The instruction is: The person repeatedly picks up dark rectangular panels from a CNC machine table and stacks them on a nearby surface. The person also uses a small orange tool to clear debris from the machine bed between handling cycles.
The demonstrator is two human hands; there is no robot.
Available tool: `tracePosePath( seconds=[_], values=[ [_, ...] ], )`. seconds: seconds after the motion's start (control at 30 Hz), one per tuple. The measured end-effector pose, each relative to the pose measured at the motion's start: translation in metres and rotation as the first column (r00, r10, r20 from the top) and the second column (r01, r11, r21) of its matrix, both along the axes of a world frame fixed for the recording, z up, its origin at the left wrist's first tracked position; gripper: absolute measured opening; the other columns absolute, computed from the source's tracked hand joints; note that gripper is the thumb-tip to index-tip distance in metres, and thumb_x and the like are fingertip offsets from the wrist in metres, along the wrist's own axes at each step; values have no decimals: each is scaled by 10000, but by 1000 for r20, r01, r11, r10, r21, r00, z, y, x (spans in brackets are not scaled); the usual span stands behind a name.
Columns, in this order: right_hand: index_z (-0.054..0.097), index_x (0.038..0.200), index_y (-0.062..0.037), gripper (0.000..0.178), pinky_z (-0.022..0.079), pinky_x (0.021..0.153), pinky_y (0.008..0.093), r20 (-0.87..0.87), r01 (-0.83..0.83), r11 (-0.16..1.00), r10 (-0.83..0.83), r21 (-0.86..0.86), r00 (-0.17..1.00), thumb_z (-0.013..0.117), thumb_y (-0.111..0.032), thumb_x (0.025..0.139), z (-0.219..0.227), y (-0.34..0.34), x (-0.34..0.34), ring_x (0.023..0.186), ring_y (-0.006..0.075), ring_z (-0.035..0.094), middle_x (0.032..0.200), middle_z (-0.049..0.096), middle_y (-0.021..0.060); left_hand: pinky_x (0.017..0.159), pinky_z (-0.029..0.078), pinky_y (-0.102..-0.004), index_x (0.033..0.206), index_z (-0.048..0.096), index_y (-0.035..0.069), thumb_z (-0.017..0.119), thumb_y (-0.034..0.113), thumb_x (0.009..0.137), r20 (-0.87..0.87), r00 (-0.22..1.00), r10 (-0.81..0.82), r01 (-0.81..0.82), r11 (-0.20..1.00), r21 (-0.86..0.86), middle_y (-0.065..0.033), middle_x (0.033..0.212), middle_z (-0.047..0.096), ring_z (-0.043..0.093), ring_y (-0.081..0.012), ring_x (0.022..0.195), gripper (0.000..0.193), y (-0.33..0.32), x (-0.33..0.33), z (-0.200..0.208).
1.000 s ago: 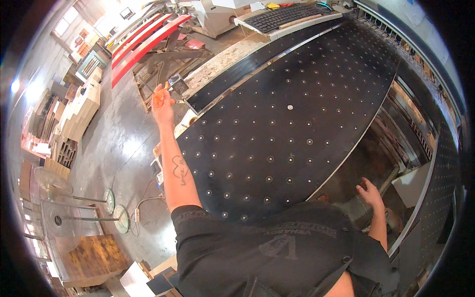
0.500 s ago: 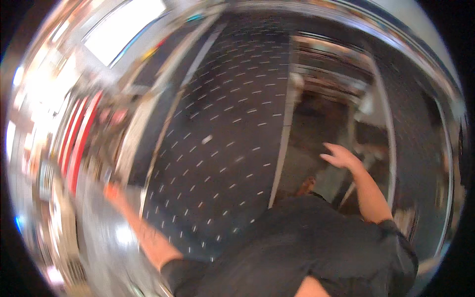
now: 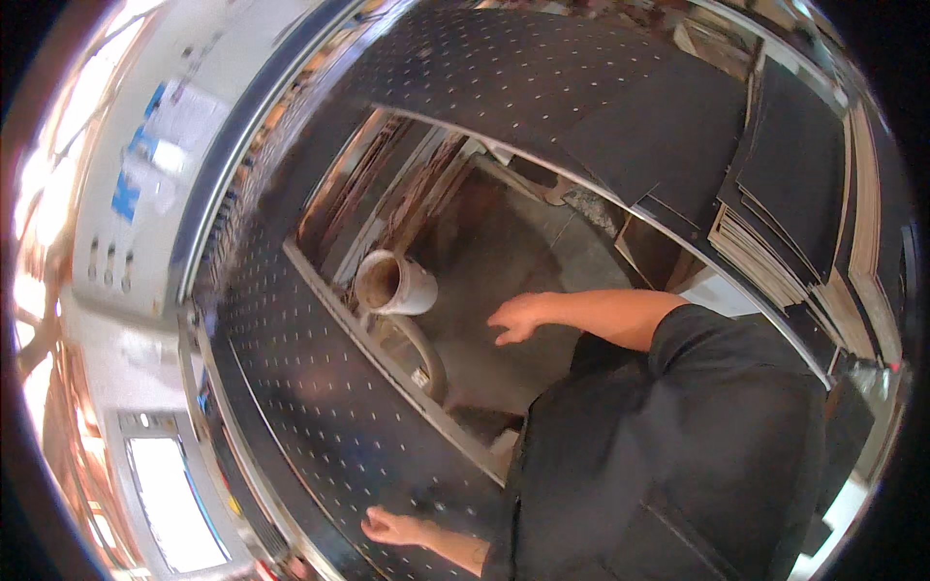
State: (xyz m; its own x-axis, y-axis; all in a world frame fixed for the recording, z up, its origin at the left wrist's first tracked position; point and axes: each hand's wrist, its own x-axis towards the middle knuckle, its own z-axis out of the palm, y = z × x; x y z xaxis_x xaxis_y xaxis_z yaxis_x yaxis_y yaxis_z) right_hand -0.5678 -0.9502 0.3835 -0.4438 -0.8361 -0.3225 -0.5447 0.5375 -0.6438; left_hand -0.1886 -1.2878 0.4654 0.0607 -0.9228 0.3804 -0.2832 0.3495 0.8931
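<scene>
My left hand (image 3: 386,526) hovers above the near part of a black work table (image 3: 320,363) dotted with small pale holes or studs. Its fingers are loosely bent and a little apart, and nothing shows in them. Over the gap between table sections, my right hand (image 3: 518,318) hangs in the air with fingers parted, empty. Left of it, down in the gap, a white bucket (image 3: 415,290) with a brownish inside stands by a curved hose (image 3: 418,349). Neither hand appears to touch anything.
At the left stand a pale machine cabinet (image 3: 126,261) with knobs and a lit screen (image 3: 172,499). A metal rail (image 3: 228,145) runs along the table's left side. Dark-faced boards (image 3: 790,174) are stacked on the right. Long strips (image 3: 397,184) lie beyond the bucket.
My view has turned, bringing the cabinet, bucket and stacked boards into sight. My left hand has gone from beside a shiny grey surface to over the dotted table. My right hand stays empty.
</scene>
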Motion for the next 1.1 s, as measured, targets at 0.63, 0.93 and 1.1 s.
tracePosePath(
  seconds=[0.63, 0.93, 1.1],
  values=[
    [587, 1359, -39, 639, 537, 866, 504, 174, 766, 554, -761, -325, 624, 670, -508, 934, 20, 169, -28, 1054, 409, 678, 1121, 712, 218, 999, 519, -373, 1526, 415, 12, 586, 182, 1078, 4, -330, -944, 884, -308, 352, -143, 1259, 651, 643, -235, 1076, 509, 207, -517, 50],
    [558, 1380, -17, 628, 512, 1003, 507, -274, 981, 80, -961, -178, 29, 671, -456, 945, 151, 199, 54, 1234, 422, 601, 1299, 637, 221, 1006, 496, -381, 1534, 380, -21, 637, 192, 1034, -112, -758, -643, 600, -754, 267, -188, 1282, 638, 646, -257, 1086, 601, 257, -631, 37],
    [522, 1422, 3, 679, 444, 1109, 492, -587, 978, 91, -809, -187, -37, 702, -437, 937, 162, 205, 55, 1333, 418, 525, 1434, 545, 232, 1015, 479, -365, 1548, 351, -27, 629, 181, 1041, -102, -813, -573, 517, -792, 325, -179, 1303, 637, 636, -235, 1104, 615, 258, -671, 39]
  ],
)
